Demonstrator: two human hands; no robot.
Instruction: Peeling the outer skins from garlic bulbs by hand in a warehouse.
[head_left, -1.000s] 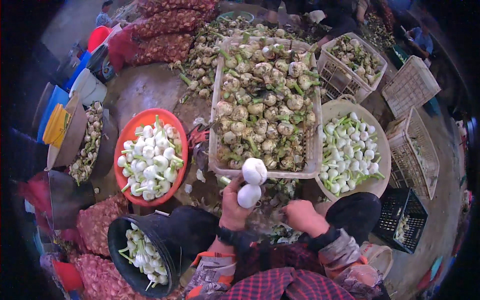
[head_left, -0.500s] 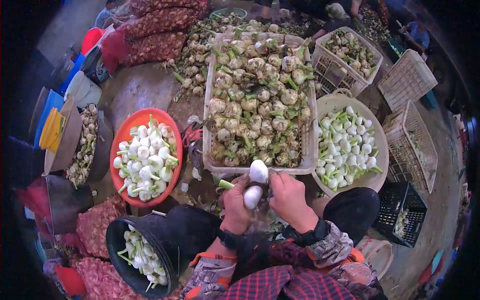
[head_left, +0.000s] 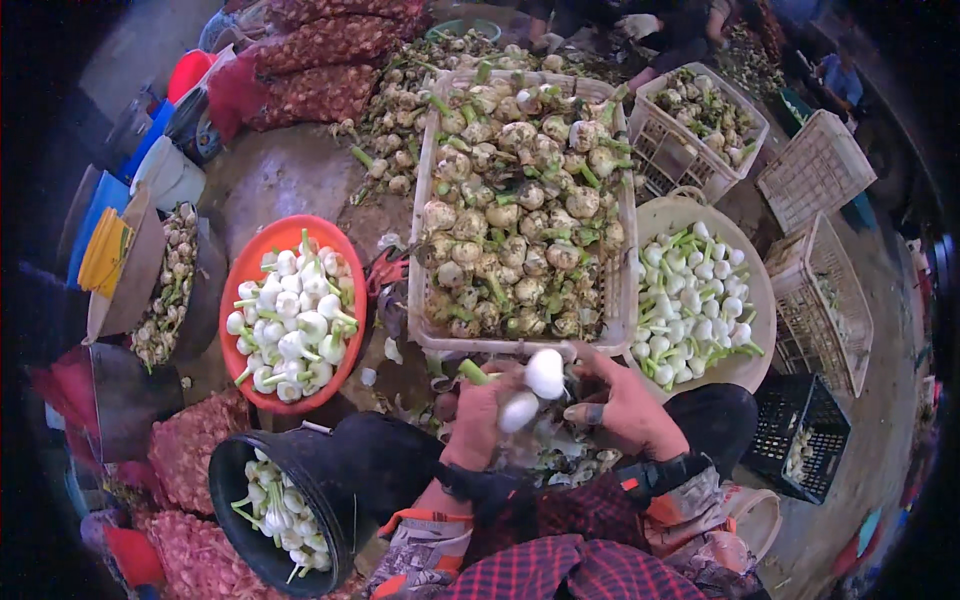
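Note:
My left hand (head_left: 474,425) is closed round two white, cleaned garlic bulbs, the upper bulb (head_left: 545,373) and the lower bulb (head_left: 518,411). A cut green stalk (head_left: 473,372) sticks out on that hand's left side. Just right of the bulbs, my right hand (head_left: 635,408) has its thumb and fingers spread, holding nothing I can see. Its thumb carries a dark band. Both hands are in front of the near edge of a pale plastic crate (head_left: 470,342), heaped with soil-stained garlic (head_left: 515,225). Garlic peelings (head_left: 565,445) lie beneath the hands.
Cleaned garlic fills an orange-red basin (head_left: 228,320) on the left, a beige basin (head_left: 766,300) on the right and a dark bucket (head_left: 343,520) by my left knee. More crates (head_left: 820,295) stand at right. Red mesh sacks (head_left: 330,95) are stacked at far left. Other people sit farther off.
My right hand has drawn away from the bulbs to the right, and its fingers have opened. The left hand has shifted slightly right with both bulbs.

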